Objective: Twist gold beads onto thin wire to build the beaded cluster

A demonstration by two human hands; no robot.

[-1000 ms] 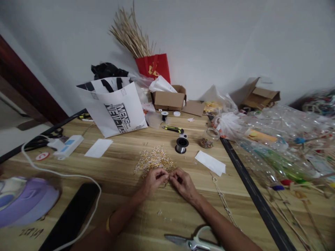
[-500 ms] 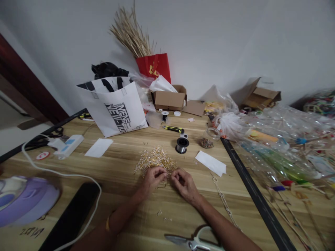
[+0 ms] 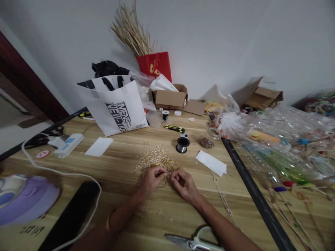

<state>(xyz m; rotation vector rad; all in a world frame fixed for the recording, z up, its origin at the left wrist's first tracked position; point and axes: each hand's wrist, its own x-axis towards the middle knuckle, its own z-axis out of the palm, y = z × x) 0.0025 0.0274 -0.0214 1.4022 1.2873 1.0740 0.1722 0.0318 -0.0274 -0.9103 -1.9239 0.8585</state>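
Observation:
A fan-shaped spread of gold and clear beads (image 3: 157, 157), seemingly strung on thin wire, lies flat on the wooden table. At its near edge my left hand (image 3: 155, 177) is closed in a pinch, thumb against forefinger. Just to its right, my right hand (image 3: 184, 182) pinches too, the fingertips of both hands almost meeting. What sits between the fingertips is too small to make out. Beyond the right hand stands a spool of fine wire (image 3: 182, 145). Scissors (image 3: 195, 240) lie near the front edge, beside my right forearm.
A yellow utility knife (image 3: 174, 129), a glass jar of beads (image 3: 209, 137) and white paper (image 3: 211, 163) lie behind and right. A braided cord (image 3: 224, 200) runs by my right arm. At left are a power strip (image 3: 69, 144), a white cable and a purple appliance (image 3: 31, 198).
Both hands keep almost the same pinched pose beside the beads. The view has shifted very slightly; nothing on the table has visibly moved.

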